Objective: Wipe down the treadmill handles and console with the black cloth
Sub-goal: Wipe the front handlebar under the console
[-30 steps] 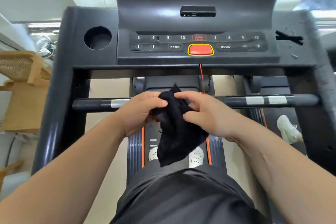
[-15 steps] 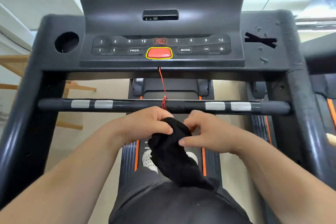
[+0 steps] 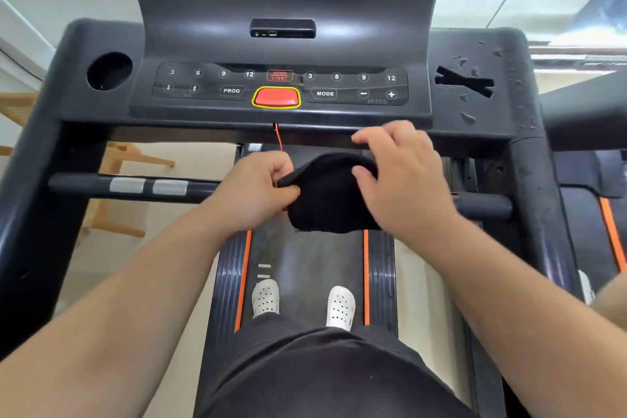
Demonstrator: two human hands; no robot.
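Black cloth [image 3: 330,195], soft and bunched into a rounded wad, held over the middle of the horizontal handle bar [image 3: 135,187], just near of the console [image 3: 281,88]. Left hand [image 3: 252,193] pinches its left edge, fingers curled closed on the fabric. Right hand [image 3: 403,180] rests on its right side, fingers loosely spread, thumb against the cloth. Red cord [image 3: 279,139] hangs from the console's near edge behind the hands.

black cloth [image 3: 327,195], red button [image 3: 276,98] yellow-ringed, orange-edged belt [image 3: 305,258], white shoes [image 3: 340,307]
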